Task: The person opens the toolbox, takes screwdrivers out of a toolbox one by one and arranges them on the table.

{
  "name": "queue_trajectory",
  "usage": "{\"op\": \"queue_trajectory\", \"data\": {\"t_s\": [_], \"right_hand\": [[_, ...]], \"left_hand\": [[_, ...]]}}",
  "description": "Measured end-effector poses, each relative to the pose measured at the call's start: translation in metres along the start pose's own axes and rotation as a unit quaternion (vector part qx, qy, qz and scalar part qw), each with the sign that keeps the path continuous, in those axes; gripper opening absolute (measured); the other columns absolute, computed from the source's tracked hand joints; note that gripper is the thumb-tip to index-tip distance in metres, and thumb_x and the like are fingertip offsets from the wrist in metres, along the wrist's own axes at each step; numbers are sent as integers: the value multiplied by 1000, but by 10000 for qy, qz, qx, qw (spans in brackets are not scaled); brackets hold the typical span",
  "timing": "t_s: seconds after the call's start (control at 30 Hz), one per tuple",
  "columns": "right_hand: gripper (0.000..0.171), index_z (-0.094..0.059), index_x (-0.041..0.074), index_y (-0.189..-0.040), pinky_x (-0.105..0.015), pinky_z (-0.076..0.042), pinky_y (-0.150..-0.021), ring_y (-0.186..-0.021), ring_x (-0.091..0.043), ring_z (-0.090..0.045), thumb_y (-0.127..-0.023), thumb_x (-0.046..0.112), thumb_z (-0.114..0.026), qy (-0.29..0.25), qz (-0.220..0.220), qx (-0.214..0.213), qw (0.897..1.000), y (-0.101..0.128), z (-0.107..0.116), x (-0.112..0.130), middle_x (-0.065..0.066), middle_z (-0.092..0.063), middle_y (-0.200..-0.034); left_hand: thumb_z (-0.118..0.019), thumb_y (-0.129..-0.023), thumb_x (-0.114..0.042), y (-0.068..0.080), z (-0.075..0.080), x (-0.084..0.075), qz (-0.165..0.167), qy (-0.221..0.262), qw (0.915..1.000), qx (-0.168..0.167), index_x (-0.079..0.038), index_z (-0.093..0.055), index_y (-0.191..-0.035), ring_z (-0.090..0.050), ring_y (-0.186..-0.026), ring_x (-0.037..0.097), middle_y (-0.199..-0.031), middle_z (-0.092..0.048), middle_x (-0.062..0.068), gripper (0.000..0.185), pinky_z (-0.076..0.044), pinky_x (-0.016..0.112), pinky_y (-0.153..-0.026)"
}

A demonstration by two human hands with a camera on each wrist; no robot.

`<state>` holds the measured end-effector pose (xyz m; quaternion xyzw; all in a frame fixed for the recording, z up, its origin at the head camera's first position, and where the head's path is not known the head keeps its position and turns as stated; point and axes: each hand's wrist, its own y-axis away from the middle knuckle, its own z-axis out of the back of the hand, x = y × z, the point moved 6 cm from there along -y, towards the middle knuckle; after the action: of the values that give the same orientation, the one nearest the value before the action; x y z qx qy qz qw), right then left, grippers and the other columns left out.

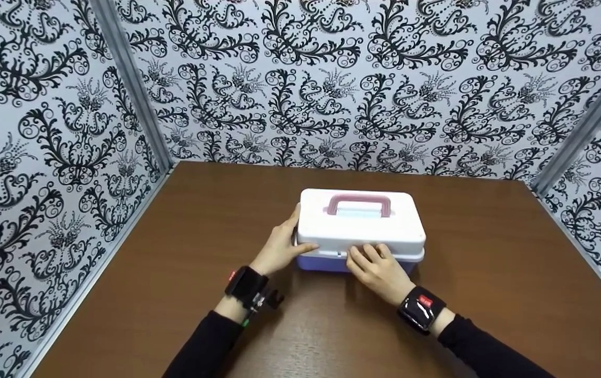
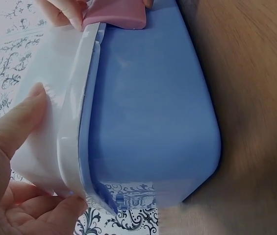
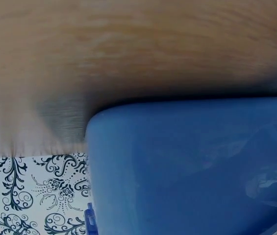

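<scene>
A storage box with a white lid (image 1: 363,228), a blue base (image 2: 153,98) and a pink carry handle (image 1: 361,198) stands on the table. My left hand (image 1: 278,244) grips the lid at its left front corner, the thumb lying on the front face and the fingers at the left side. At the middle of the front, the curled fingers of my right hand (image 1: 379,270) hold the pink latch (image 2: 118,12), which bridges lid and base. A narrow gap shows under the lid's rim in the left wrist view. The right wrist view shows the base's blue wall (image 3: 187,161) but no fingers.
The brown wooden table (image 1: 200,210) extends around the box on all sides. Patterned black-and-white panels (image 1: 321,94) rise along its back and both sides, joined by grey posts (image 1: 132,84). Each wrist wears a black band (image 1: 421,310).
</scene>
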<state>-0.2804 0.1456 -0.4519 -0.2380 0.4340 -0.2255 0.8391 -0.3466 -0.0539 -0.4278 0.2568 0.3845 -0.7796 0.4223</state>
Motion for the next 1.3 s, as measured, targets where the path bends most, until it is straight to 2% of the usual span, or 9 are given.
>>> {"op": "queue_trajectory", "data": {"t_s": [0.2,0.3,0.4,0.57,0.7,0.83,0.97,1.17,1.3], "right_hand": [[23,-64,7,-102,-39,-43,-71,-93,-27,-57,-86,16,-50,5,-37,42,10000,-3,5,-1,-8,-64,-107],[27,-65,6,-105,-39,-46,-71,-98,-27,-59,-84,15,-51,-135,-97,43,9999,-7,10,-3,-9,-66,-108],[28,-66,5,-109,-39,-50,-72,-101,-27,-62,-87,13,-50,-291,-147,76,9994,-10,15,-5,-10,-67,-110],[32,-68,4,-112,-38,-54,-79,-101,-27,-63,-88,9,-48,-329,-185,143,9992,-11,19,-7,-11,-69,-112],[32,-68,1,-112,-36,-55,-84,-99,-27,-63,-87,5,-49,-405,-155,-38,9991,-11,23,-7,-12,-68,-111],[28,-67,1,-111,-33,-57,-82,-94,-26,-63,-94,3,-45,-599,-2,-380,9975,-10,28,-7,-12,-66,-105],[32,-68,1,-111,-31,-57,-78,-90,-24,-62,-103,1,-37,-650,202,-643,9956,-11,34,-7,-11,-67,-101],[33,-72,-1,-105,-28,-56,-76,-85,-21,-64,-102,0,-39,-860,580,-875,9907,-8,40,-1,-10,-70,-96],[36,-72,0,-103,-28,-58,-78,-86,-19,-67,-100,-4,-36,-1117,970,-785,9859,-3,41,8,-9,-72,-96]], "left_hand": [[-80,-81,-26,1,0,-2,-92,-36,10000,15,1,-18,-156,-57,-124,36,-142,-52,28,101,-44,47,-109],[-81,-81,-27,1,2,-3,-96,-62,9999,-11,1,-18,-156,-58,-122,37,-139,-54,29,101,-45,47,-108],[-81,-80,-25,1,3,-2,-68,-49,10000,-27,-1,-17,-157,-59,-121,35,-139,-55,27,102,-46,45,-108],[-81,-80,-25,0,2,0,-8,-22,10000,28,-3,-16,-158,-60,-121,34,-139,-55,25,103,-45,42,-109],[-81,-80,-26,1,1,1,44,-39,10000,51,-3,-16,-157,-60,-120,36,-138,-56,26,103,-45,44,-109],[-80,-80,-26,2,2,-1,-37,-86,10000,24,-3,-17,-157,-61,-118,36,-135,-58,27,103,-46,45,-107],[-81,-80,-25,1,3,-2,-115,-56,9999,-19,-3,-16,-157,-60,-120,36,-137,-57,27,103,-46,45,-108],[-80,-81,-26,0,3,-1,-125,-68,9999,-33,0,-17,-156,-56,-125,37,-142,-51,28,102,-43,46,-111],[-80,-81,-28,1,1,0,-55,-131,9999,-11,3,-18,-155,-55,-127,38,-143,-50,29,101,-41,47,-112]]}}
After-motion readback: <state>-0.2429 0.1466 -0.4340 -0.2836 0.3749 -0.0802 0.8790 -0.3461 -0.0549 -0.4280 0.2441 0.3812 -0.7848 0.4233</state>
